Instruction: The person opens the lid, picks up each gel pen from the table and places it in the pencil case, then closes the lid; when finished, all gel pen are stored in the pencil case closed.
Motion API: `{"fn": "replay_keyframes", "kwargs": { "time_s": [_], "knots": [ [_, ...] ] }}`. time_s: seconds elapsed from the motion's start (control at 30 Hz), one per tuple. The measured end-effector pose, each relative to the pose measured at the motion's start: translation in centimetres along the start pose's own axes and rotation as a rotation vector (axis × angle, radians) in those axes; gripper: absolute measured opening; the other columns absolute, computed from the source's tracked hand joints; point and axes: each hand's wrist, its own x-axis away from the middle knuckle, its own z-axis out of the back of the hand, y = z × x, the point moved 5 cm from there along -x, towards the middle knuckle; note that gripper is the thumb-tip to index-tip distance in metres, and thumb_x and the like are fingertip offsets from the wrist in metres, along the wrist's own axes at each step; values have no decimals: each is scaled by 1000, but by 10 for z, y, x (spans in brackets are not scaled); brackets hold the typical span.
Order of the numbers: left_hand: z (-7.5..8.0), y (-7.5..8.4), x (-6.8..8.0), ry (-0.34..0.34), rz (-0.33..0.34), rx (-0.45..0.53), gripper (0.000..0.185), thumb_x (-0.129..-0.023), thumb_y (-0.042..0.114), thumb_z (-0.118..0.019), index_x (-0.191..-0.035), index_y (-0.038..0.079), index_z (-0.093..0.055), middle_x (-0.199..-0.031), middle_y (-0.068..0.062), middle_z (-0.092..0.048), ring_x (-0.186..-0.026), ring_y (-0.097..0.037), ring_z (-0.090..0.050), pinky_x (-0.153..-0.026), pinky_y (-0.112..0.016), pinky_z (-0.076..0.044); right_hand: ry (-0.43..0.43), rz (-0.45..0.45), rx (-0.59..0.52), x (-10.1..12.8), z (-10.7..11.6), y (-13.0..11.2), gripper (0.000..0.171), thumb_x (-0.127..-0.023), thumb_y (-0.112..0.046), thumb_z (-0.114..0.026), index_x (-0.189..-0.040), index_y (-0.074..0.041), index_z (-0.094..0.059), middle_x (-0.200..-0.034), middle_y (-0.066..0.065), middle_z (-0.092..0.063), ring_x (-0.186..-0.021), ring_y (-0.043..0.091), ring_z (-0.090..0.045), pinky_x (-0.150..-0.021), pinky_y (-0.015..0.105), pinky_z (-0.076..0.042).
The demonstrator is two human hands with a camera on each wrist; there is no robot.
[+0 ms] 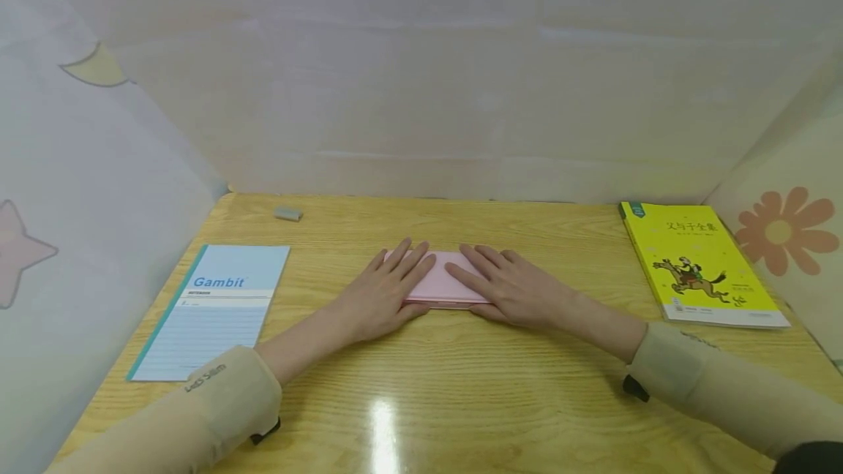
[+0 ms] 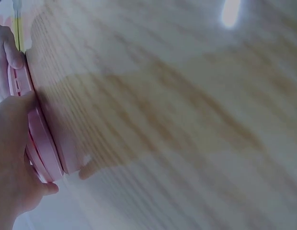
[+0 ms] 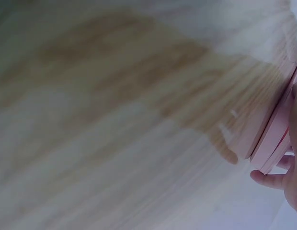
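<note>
Study desk (image 1: 461,386): wooden top, notebook (image 1: 211,309), yellow book (image 1: 701,262), eraser (image 1: 287,213), fabric screens around.

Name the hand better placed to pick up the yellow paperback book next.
Right. The right hand rests on the flat pink case nearer the yellow paperback book; the left hand lies farther off.

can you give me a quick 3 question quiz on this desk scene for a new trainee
1. True or false: both hands lie flat on the pink case.
2. Which thing lies nearest the left hand, apart from what it touches? A) yellow book B) blue Gambit notebook C) grey eraser
3. Fill in: the yellow book lies on the person's ____ side of the wooden table.

Key
1. True: the left hand and the right hand rest on it with fingers straight.
2. B, the blue Gambit notebook; the grey eraser lies farther back.
3. right
</note>
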Motion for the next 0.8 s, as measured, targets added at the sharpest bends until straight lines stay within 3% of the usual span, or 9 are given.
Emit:
{"fn": "replay_keyframes", "kwargs": {
  "time_s": [0.53, 0.8],
  "knots": [
    [-4, -3, 0, 6, -6, -17, 74, -107, 54, -41, -166, 16, -18, -175, -8, -11, -163, -35, -10, -127, -62, -24, -18, -6, 37, -3, -8, 2, 69, -108, -56, -38, -166, -25, -19, -168, 18, -32, -144, 35, -49, -100, 54, -56],
    [-3, -3, -1, -3, -14, -13, 75, -107, 54, -42, -167, 18, -16, -175, -8, -10, -162, -35, -11, -127, -63, -24, -36, -36, -40, -1, -7, 3, 69, -108, -58, -36, -166, -27, -17, -170, 16, -27, -147, 35, -46, -105, 55, -53]
  ]
}}
